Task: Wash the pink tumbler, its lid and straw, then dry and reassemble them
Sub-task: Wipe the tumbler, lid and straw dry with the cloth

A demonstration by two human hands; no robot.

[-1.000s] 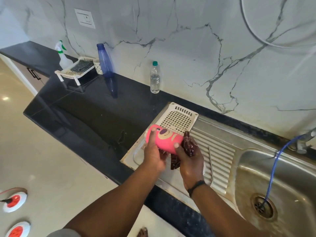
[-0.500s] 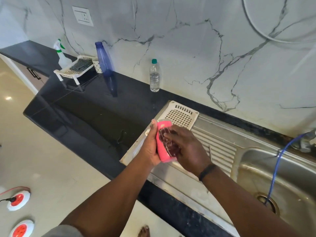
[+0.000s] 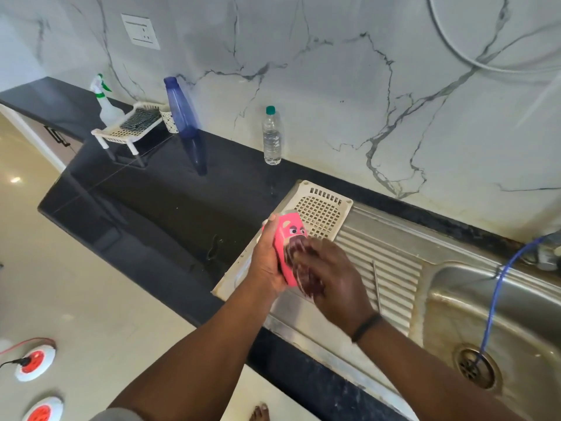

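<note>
At the middle of the frame your left hand [image 3: 267,262] grips the pink tumbler [image 3: 287,250], fingers curled round its left side, above the steel drainboard [image 3: 391,256]. The tumbler bears a cartoon face with dark eyes; no writing reads. Your right hand [image 3: 334,281] presses a dark red cloth [image 3: 300,265] against the tumbler's front, fingers closed on the cloth, blurred. A thin metal straw [image 3: 376,284] lies on the drainboard ribs, right of your hands. The clear bottle [image 3: 271,138] at upper centre has a label too small to read.
</note>
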